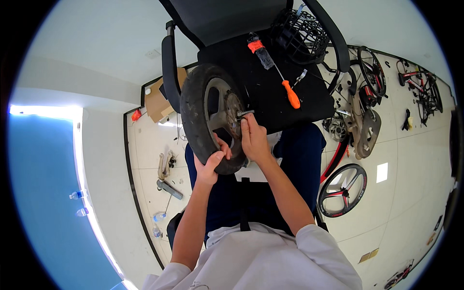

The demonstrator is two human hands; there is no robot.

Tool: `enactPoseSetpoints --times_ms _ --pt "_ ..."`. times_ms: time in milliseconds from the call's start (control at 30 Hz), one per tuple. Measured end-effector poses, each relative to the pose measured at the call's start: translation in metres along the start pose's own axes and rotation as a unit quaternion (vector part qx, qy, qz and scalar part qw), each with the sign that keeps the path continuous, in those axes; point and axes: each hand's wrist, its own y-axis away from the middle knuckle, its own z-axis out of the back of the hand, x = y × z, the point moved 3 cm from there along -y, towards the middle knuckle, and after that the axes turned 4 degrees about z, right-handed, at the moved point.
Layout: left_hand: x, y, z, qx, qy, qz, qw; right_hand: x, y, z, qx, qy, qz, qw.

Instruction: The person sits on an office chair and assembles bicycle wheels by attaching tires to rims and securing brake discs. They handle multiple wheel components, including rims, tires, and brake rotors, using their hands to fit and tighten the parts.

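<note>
A small wheel with a black tyre (195,99) and a dusty grey cast rim stands upright in front of me, against the front of the chair seat. My left hand (212,162) grips the near lower part of the tyre, thumb outside and fingers through the rim opening. At the hub, a toothed or drilled metal disc (234,111) shows on the wheel's right face. My right hand (253,137) is closed there, fingers pinching by a short metal axle (245,113) that sticks out from the hub. Its exact grip is partly hidden.
The black office chair (309,108) holds an orange-handled screwdriver (291,94), an orange-and-black tool (261,50) and a black wire basket (302,36). Right on the floor lie a three-spoke wheel (343,191) and bike parts; left are a cardboard box (157,101) and water bottles (158,217).
</note>
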Motion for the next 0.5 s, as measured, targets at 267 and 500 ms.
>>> enactPoseSetpoints --times_ms 267,500 --pt "0.007 0.006 -0.024 -0.008 -0.118 -0.019 0.993 -0.01 0.012 0.01 -0.002 0.011 -0.089 0.996" --pt "0.009 0.005 -0.039 -0.001 -0.12 -0.019 0.993 -0.047 0.015 0.018 0.005 -0.137 -0.148 0.979"
